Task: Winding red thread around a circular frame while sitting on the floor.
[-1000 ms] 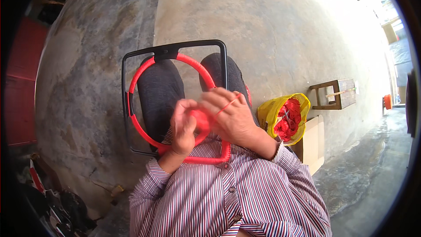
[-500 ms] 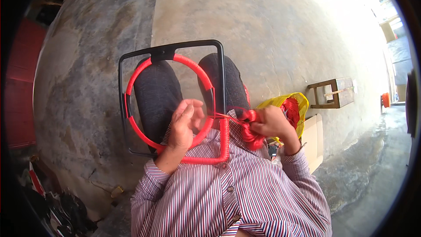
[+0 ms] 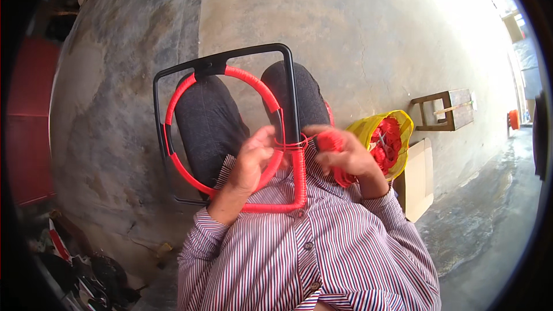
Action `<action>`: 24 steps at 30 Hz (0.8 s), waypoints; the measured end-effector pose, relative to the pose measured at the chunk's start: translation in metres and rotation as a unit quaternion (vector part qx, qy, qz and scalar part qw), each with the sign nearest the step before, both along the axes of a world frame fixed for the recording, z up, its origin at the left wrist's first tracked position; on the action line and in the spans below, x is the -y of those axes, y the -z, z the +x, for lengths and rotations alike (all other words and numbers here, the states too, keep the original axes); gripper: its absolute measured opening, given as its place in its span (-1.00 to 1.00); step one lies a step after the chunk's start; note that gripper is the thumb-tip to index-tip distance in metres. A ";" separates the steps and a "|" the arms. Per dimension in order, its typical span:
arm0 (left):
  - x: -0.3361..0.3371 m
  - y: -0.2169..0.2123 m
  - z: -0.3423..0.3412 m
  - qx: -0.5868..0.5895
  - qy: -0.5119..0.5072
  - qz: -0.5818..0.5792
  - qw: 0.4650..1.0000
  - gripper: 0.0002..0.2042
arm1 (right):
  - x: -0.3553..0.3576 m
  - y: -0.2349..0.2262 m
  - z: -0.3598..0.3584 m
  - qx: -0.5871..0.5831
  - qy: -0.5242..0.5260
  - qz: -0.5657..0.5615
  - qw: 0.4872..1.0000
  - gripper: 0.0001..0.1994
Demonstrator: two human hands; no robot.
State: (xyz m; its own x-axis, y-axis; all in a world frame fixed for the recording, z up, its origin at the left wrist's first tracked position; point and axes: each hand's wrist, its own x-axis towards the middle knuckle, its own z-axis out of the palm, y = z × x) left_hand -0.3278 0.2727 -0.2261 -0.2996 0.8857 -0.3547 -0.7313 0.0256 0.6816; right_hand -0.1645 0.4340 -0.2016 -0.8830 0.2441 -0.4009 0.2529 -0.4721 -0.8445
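Observation:
A black metal frame (image 3: 222,59) with an inner ring (image 3: 247,78) wrapped in red cord lies across my lap. My left hand (image 3: 253,160) grips the wrapped ring at its lower right, where red cord crosses to the frame's right bar. My right hand (image 3: 344,155) holds a bundle of red cord (image 3: 329,140) just right of that bar, and taut strands run from it to the frame. The frame's bottom bar and lower right bar are wound in red cord (image 3: 299,178).
A yellow bag (image 3: 368,129) with more red cord sits at my right on a cardboard box (image 3: 419,178). A small wooden stool (image 3: 446,109) stands beyond it. The ground is bare concrete. Red objects and clutter lie at the left edge.
My right hand pulled out to the right with the cord bundle, then came back in close to the frame's right bar. My left hand stayed on the ring.

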 end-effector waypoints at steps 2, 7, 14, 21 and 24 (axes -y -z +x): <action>0.001 0.001 -0.001 -0.005 0.011 -0.007 1.000 -0.58 | 0.004 0.009 -0.006 0.004 -0.111 0.101 0.989 -0.73; 0.004 0.005 -0.005 0.013 0.041 -0.016 0.999 -0.66 | -0.005 0.016 0.002 0.012 0.090 -0.005 0.996 -0.88; -0.001 0.000 -0.008 0.022 0.038 -0.075 0.996 -0.72 | 0.011 0.030 -0.016 -0.245 0.252 -0.337 0.874 -0.84; 0.002 -0.005 -0.002 -0.056 0.036 -0.153 0.986 -0.83 | 0.014 0.019 -0.025 0.001 0.183 0.004 0.983 -0.91; 0.003 -0.009 0.001 -0.102 0.045 -0.166 0.980 -0.84 | 0.019 0.007 -0.027 0.039 0.115 0.075 0.990 -0.89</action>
